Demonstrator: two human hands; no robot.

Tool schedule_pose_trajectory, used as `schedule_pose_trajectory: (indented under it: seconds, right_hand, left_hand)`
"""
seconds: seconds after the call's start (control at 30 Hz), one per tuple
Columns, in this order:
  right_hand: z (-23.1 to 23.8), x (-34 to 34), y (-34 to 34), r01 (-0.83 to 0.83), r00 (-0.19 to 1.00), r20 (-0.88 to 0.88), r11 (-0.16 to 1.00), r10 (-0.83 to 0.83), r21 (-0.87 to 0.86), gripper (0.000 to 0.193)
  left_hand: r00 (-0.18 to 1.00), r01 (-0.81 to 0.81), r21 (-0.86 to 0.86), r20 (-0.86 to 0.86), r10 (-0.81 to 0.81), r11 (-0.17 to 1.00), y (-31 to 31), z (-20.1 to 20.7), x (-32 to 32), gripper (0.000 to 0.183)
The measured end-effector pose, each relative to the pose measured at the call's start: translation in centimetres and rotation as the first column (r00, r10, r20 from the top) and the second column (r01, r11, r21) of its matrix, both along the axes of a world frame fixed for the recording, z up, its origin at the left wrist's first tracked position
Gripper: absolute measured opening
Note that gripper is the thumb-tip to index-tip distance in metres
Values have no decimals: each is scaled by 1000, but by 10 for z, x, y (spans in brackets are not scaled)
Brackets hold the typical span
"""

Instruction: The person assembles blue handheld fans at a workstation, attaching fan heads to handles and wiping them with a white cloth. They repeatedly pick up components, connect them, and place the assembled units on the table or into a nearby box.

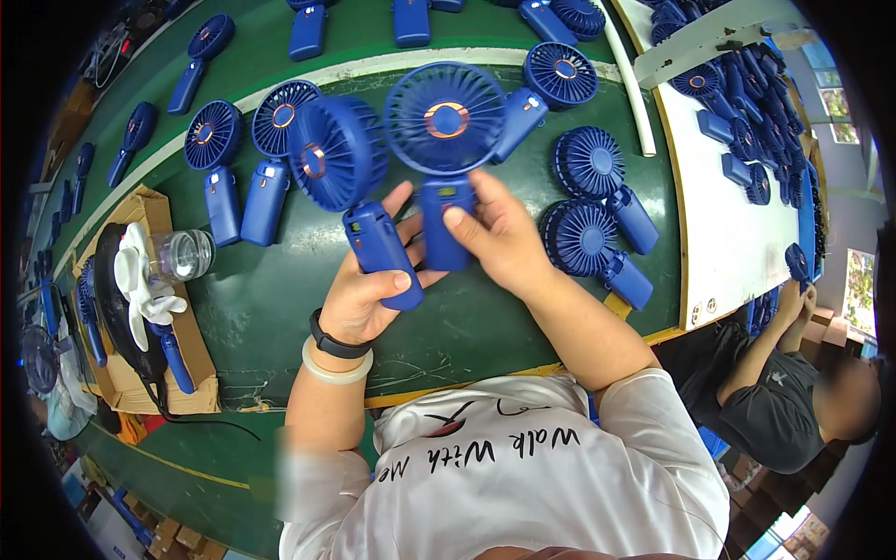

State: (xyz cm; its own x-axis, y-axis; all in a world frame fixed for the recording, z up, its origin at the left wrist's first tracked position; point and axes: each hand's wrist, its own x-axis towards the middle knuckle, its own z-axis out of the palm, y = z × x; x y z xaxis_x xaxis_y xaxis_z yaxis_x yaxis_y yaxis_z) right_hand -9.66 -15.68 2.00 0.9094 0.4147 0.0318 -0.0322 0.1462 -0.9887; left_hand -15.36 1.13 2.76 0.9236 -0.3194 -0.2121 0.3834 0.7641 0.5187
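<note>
Two blue handheld fans are up off the green table, one in each hand. My left hand (369,294) is closed round the handle of the left fan (338,154), its thumb near the handle's lower end. The fan in my right hand (504,233) is the right fan (446,119), head up, with my thumb pressed on the front of its handle; its blades look blurred. The two handles are close together, and fingers of my left hand show behind the right one. Past them, further blue fans (277,117) lie on the table.
Two fans (588,163) lie to the right. At left, a cardboard box (201,350) holds fans, a black bag and white gloves (142,280), beside a clear jar (187,255). A white board (686,205) borders the table, fans heaped on it. A co-worker (784,401) sits at far right.
</note>
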Motion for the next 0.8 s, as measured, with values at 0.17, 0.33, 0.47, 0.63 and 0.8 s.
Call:
schedule_pose_trajectory:
  seconds: [0.17,0.33,0.47,0.63,0.8]
  right_hand:
    - [-4,8,-10,89,851,503,901,153,-424,39]
    - [7,28,-4,702,636,761,317,125,-638,51]
    - [3,29,-8,666,708,693,198,138,-719,45]
    - [-9,21,-20,612,712,697,407,89,-678,43]
    - [8,18,-23,190,973,-165,968,-163,165,67]
  left_hand:
    - [998,-45,-59,-36,43,997,4,1,-5,79]
    - [997,-82,-138,-19,80,987,5,-6,-7,73]
    - [995,-83,-139,42,90,987,7,-2,-9,75]
    - [993,-71,-108,88,81,992,8,-3,-10,75]
    - [979,-106,-135,157,127,985,9,0,-11,80]
